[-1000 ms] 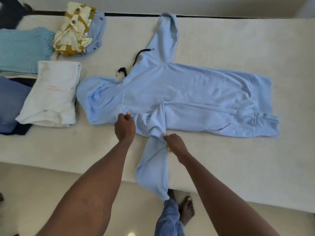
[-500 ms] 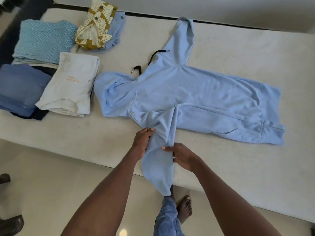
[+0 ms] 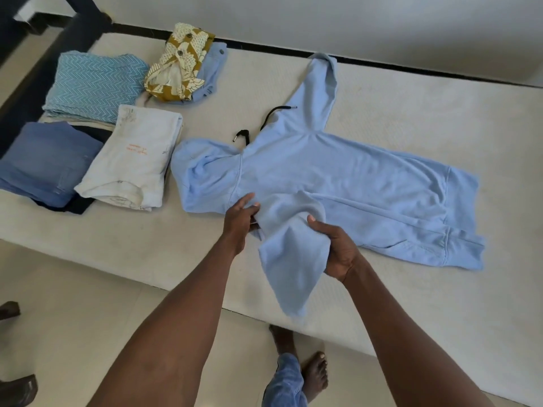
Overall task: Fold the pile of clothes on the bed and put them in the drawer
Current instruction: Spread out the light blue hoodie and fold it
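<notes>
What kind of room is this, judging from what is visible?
Most likely a bedroom at home. A wide cream mattress in a dark bed frame stands against a pale wall, folded clothes such as a blue zigzag-patterned garment are stacked on it, and the floor is pale tile.

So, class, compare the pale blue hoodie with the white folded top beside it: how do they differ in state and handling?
The hoodie lies spread open across the bed, while the white top is folded into a neat rectangle. The left hand and right hand grip one hoodie sleeve; nothing touches the white top. The hoodie covers far more of the bed. Both rest on the same bed.
</notes>
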Motion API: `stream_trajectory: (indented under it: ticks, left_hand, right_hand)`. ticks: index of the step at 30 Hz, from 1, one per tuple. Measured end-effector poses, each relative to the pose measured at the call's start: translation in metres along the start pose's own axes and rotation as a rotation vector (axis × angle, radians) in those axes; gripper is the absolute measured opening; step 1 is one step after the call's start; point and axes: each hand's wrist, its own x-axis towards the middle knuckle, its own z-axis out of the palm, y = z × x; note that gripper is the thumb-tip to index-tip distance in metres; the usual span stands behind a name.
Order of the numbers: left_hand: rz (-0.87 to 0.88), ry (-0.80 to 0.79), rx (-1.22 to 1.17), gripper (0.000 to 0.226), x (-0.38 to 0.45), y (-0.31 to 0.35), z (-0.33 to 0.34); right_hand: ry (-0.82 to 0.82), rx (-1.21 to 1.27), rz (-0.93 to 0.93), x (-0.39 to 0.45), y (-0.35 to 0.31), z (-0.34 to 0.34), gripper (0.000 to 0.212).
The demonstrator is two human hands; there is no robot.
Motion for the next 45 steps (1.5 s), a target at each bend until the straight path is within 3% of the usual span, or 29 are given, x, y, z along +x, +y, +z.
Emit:
stream_trajectory:
  ticks: [2,4,6,7,9,10,11,12,14,16,18,23,25,27,32,35,36,38,40,41,42,45]
  left_hand:
    - [-0.024,0.061,0.053,0.015,0.007,0.023,0.004]
    - [-0.048,0.067,0.113,0.023,0.022,0.048,0.009]
    - [-0.038,-0.037,0.094,0.028,0.041,0.079,0.019]
    - [-0.016,-0.073,0.026,0.025,0.049,0.094,0.024]
    - [0.02,-0.046,-0.136,0.023,0.074,0.117,0.032]
    - [0.05,0.006,-0.129,0.024,0.09,0.119,0.033]
    - [0.071,0.05,0.004,0.033,0.105,0.116,0.032]
    - [0.09,0.083,0.205,0.044,0.115,0.105,0.029]
    - [0.103,0.114,0.48,0.05,0.118,0.076,0.023]
    - [0.094,0.068,0.603,0.042,0.118,0.055,0.016]
    - [0.084,0.016,0.711,0.046,0.124,0.04,0.006]
    - [0.098,-0.24,0.788,0.046,0.122,0.027,-0.029]
    - [0.193,-0.253,0.846,0.036,0.121,0.024,-0.047]
    - [0.264,-0.196,0.895,0.02,0.125,0.026,-0.064]
    - [0.329,0.019,0.733,0.022,0.132,0.04,-0.055]
    - [0.375,0.11,0.715,0.03,0.135,0.054,-0.035]
    - [0.377,0.131,0.747,0.034,0.137,0.053,-0.035]
    - [0.402,0.127,0.856,0.038,0.142,0.042,-0.043]
    - [0.422,0.071,0.978,0.039,0.145,0.027,-0.056]
    - [0.421,0.048,1.02,0.04,0.146,0.023,-0.06]
    - [0.403,0.041,1.051,0.041,0.146,0.021,-0.062]
    - [0.421,0.123,1.175,0.036,0.147,0.012,-0.066]
  right_hand:
    - [0.011,-0.152,0.039,-0.002,-0.022,0.018,0.04]
    - [0.018,-0.3,0.037,0.007,-0.054,0.04,0.03]
    - [0.036,-0.298,-0.11,0.025,-0.099,0.061,0.021]
    - [0.027,-0.18,-0.225,0.039,-0.123,0.067,0.026]
    - [0.056,0.147,-0.418,0.073,-0.166,0.068,0.06]
    - [0.144,0.242,-0.483,0.088,-0.18,0.062,0.076]
    - [0.248,0.258,-0.511,0.102,-0.187,0.051,0.076]
    - [0.374,0.181,-0.525,0.111,-0.187,0.039,0.06]
    - [0.592,-0.21,-0.466,0.126,-0.169,0.008,0.017]
    - [0.763,-0.846,-0.36,0.144,-0.138,-0.018,0.018]
    - [0.77,-1.29,-0.273,0.158,-0.108,-0.03,0.021]
    - [0.788,-1.562,-0.073,0.172,-0.066,-0.039,0.058]
    - [0.85,-1.612,-0.108,0.173,-0.063,-0.043,0.054]
    - [0.911,-1.606,-0.133,0.178,-0.066,-0.044,0.041]
    - [1.07,-1.653,-0.141,0.187,-0.057,-0.036,0.025]
    - [1.193,-1.724,-0.314,0.185,-0.042,-0.031,0.035]
    - [1.136,-1.76,-0.427,0.183,-0.034,-0.028,0.041]
    - [0.813,-1.917,-0.641,0.173,-0.009,-0.028,0.048]
    - [0.459,-2.158,-0.668,0.158,0.02,-0.039,0.055]
    - [0.365,-2.257,-0.609,0.149,0.027,-0.048,0.054]
    - [0.364,-2.294,-0.555,0.143,0.032,-0.057,0.048]
    - [0.572,-2.248,-0.461,0.13,0.036,-0.072,0.04]
